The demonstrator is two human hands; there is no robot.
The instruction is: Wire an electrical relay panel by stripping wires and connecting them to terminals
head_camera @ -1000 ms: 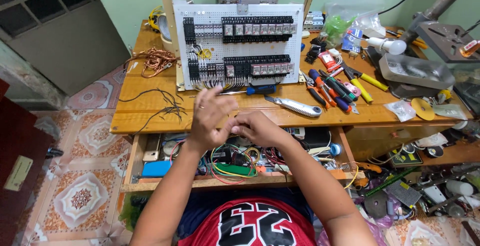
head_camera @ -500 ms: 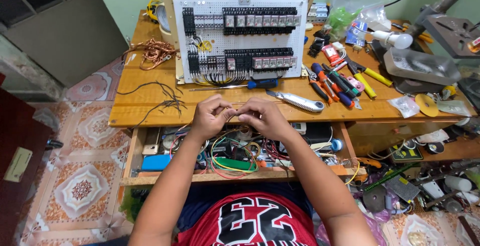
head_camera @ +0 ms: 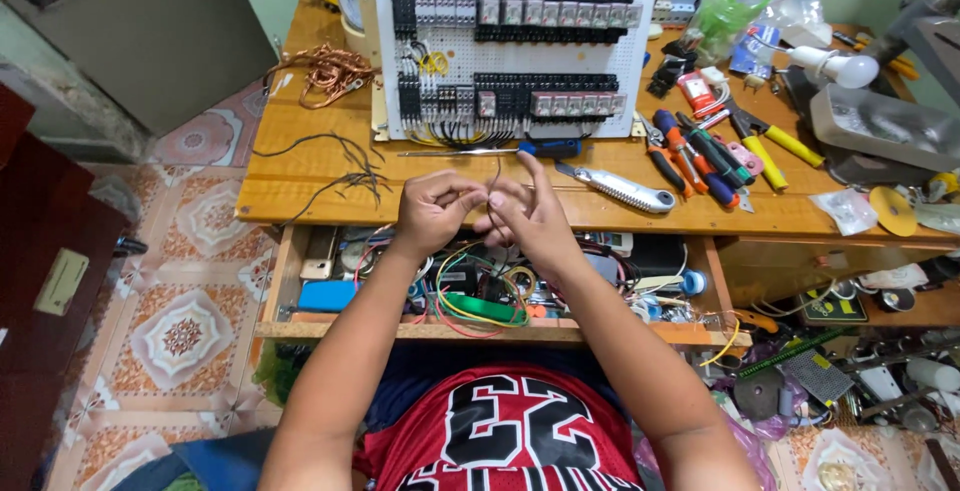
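Observation:
My left hand [head_camera: 432,213] and my right hand [head_camera: 530,209] meet over the front edge of the wooden workbench [head_camera: 300,176]. Both pinch a thin black wire [head_camera: 496,173] that rises between the fingertips. Behind them a white perforated panel [head_camera: 515,46] stands upright, filled with rows of black relays and terminal blocks. A blue-handled screwdriver [head_camera: 490,150] lies at the panel's foot. A silver utility knife [head_camera: 617,188] rests to the right of my hands.
Loose black wires [head_camera: 340,176] and a copper wire tangle [head_camera: 325,71] lie at left. Several screwdrivers and pliers [head_camera: 700,151] lie at right, near a grey metal tray [head_camera: 880,126]. An open drawer [head_camera: 480,291] below holds coloured wires and parts.
The view has tilted down and closer. My hands stayed together on the wire, working it with the fingertips just above the bench edge.

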